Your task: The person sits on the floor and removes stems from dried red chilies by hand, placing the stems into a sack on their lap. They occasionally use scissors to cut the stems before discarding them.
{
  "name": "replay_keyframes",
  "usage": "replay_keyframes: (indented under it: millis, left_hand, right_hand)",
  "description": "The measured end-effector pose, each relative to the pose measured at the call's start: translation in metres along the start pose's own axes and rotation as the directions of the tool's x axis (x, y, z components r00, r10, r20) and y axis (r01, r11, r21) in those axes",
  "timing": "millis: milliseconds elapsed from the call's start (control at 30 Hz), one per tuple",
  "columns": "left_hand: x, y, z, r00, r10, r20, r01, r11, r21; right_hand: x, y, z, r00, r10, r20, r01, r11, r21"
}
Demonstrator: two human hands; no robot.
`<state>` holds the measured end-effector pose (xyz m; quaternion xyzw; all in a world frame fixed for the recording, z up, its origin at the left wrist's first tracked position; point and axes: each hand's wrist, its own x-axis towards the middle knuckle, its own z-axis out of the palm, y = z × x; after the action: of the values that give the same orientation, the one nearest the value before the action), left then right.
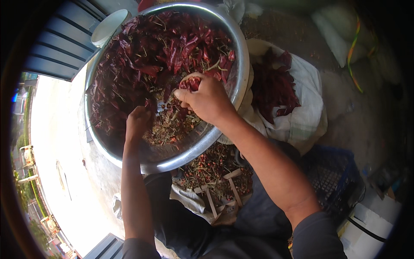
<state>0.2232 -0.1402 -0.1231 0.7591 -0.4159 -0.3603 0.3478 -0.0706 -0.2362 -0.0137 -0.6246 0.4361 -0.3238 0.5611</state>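
Observation:
A wide round metal basin [194,154] stands before me, heaped with dried dark red chili peppers [181,48]. Loose seeds, stems and broken bits [168,132] lie on its bottom near my side. My right hand [202,94] is raised over the basin's near right part, its fingers curled around some crumpled red chili pieces [190,84]. Lower left, my left hand [139,121] reaches into the edge of the heap, its fingers closed on a dark red chili [150,105], partly hidden in shadow.
Right of the basin, an opened white woven sack [307,103] holds more red chilies. Stems and bits lie between my legs by a wooden slatted frame [233,191]. A blue plastic crate [333,181] is at lower right, a white bucket [110,27] at upper left.

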Motion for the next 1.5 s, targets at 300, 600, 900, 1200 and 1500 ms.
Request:
replay_keyframes:
  millis: [300, 600, 900, 1200, 1500]
  left_hand:
    - [-0.083, 0.119, 0.066, 0.989, 0.139, 0.05, -0.1, 0.878, -0.468]
    - [-0.079, 0.123, 0.059, 0.995, 0.021, 0.096, 0.075, 0.477, -0.876]
    - [-0.082, 0.123, 0.058, 0.943, 0.245, -0.224, -0.299, 0.92, -0.254]
    - [-0.089, 0.13, 0.057, 0.973, 0.118, -0.198, -0.19, 0.896, -0.401]
    - [-0.049, 0.091, -0.016, 0.877, -0.163, -0.453, -0.172, 0.773, -0.611]
  right_hand:
    - [-0.007, 0.011, 0.03, 0.997, -0.063, 0.047, 0.068, 0.992, -0.107]
    - [-0.009, 0.006, 0.023, 0.947, 0.037, 0.318, -0.223, 0.789, 0.572]
    - [-0.011, 0.021, 0.029, 0.92, -0.015, 0.391, -0.093, 0.962, 0.255]
    - [-0.022, 0.004, 0.033, 0.92, -0.293, 0.262, 0.374, 0.857, -0.355]
    - [-0.034, -0.003, 0.015, 0.829, -0.436, 0.351, 0.492, 0.866, -0.087]
